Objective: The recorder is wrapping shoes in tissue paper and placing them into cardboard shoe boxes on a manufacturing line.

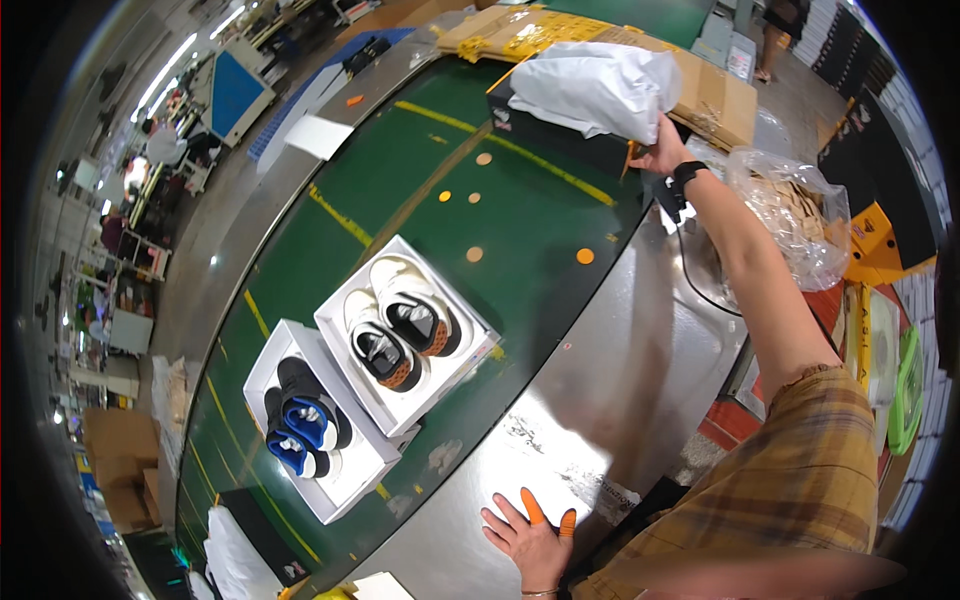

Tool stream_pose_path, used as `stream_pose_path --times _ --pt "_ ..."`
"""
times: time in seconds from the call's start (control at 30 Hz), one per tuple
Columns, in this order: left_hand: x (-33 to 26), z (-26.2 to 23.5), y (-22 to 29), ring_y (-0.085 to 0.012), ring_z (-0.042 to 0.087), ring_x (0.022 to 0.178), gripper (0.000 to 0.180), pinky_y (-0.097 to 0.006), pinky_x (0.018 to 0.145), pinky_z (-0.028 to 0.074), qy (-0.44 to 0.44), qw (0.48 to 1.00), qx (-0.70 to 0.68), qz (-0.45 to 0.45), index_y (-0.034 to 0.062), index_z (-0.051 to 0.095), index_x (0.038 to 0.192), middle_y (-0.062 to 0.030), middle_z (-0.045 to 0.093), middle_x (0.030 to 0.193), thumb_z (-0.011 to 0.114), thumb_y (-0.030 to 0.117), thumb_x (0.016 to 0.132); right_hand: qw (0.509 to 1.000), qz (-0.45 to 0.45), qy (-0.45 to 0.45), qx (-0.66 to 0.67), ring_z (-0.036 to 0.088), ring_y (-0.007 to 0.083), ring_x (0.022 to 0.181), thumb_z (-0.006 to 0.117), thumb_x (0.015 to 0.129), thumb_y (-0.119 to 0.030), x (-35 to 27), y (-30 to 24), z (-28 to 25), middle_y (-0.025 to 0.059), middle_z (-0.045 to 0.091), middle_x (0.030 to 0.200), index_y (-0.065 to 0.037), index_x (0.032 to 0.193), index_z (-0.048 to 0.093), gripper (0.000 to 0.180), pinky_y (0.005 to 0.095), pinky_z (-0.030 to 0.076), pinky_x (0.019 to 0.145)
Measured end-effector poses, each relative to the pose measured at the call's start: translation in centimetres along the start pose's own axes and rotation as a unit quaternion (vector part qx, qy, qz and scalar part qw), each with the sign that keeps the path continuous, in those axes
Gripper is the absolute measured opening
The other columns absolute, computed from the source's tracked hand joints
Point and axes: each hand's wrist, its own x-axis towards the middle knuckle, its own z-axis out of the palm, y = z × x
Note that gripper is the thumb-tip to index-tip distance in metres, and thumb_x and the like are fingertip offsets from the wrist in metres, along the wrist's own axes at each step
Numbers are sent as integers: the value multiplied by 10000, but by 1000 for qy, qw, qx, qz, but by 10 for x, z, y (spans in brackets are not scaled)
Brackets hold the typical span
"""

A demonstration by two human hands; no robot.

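My left hand (533, 543) lies flat on the metal table edge with its fingers spread, orange covers on two of them. My right arm reaches far forward. My right hand (664, 152) grips the near right end of a black shoebox (565, 143). White wrapping paper (595, 85) bulges out of the top of that box and hides what is inside. On the green belt between my hands stand two open white boxes. One holds a pair of white sneakers (405, 315) with black and brown insides; the other holds black sneakers (300, 410) with blue linings.
The green conveyor belt (400, 190) bears yellow lines and several round stickers. A taped cardboard strip (715, 100) borders its far end. A clear plastic bag (790, 215) lies right of my arm. Another black box with white paper (240, 555) stands at lower left.
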Motion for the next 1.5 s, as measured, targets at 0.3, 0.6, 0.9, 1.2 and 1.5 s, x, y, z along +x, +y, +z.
stream_pose_path --times 0.3,0.6,0.9,1.2,1.5 --pt "-3 6 -6 -633 76 1347 897 -696 1071 89 17 999 -12 24 -15 298 1465 -386 132 1497 534 611 869 997 -25 -55 50 306 438 1371 431 919 -501 -58 30 26 71 375 1484 -162 1401 425 589 760 182 1012" --pt "-17 18 -19 -623 54 1366 822 -703 1074 75 76 995 -57 42 58 318 1478 -340 104 1533 575 558 879 984 -28 -164 69 485 384 1257 484 892 -514 -281 41 -5 162 437 1411 4 1387 372 725 521 370 1072" --pt "-80 -24 32 -268 95 1453 991 -350 1174 134 -20 693 -679 241 -14 -137 1504 -194 -2 1592 637 -2 884 985 45 -163 38 487 329 1287 304 940 -535 -555 120 -57 139 440 1454 -56 1478 291 720 511 415 1057" --pt "-162 -14 -46 -245 227 1435 687 -368 1166 199 325 577 -749 13 63 130 1539 -124 170 1586 514 132 973 696 271 -462 -479 391 284 1362 558 944 -506 -587 248 -36 99 355 1528 -90 1516 263 766 349 286 1141" --pt "-174 -23 -123 -261 402 1339 633 -369 1107 325 270 497 -825 15 37 240 1506 -113 362 1491 423 396 1018 774 87 -471 -413 498 180 1253 559 974 -386 -513 209 63 135 494 1409 -81 1452 410 586 343 424 1022"
